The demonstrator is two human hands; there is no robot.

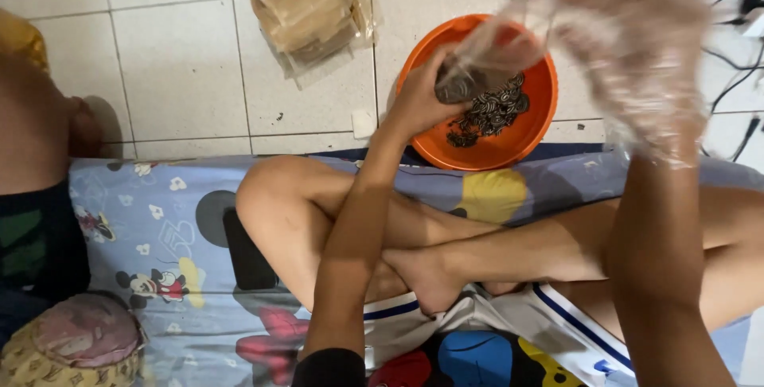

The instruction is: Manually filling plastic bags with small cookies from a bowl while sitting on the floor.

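I sit cross-legged on a cartoon-print mattress cover [159, 228] at the edge of a white tiled floor [183, 61].

My left hand [422, 97] is closed around a small clear bag [485, 57] of striped seeds, held over the orange bowl [541, 116] on the tiles, where more seeds [493, 112] lie. My right hand [637, 45], in a loose plastic glove, is spread and grips the bag's top. A wrapped stack of brown paper [306, 9] lies nearby, and cables [736, 93] trail on the right.
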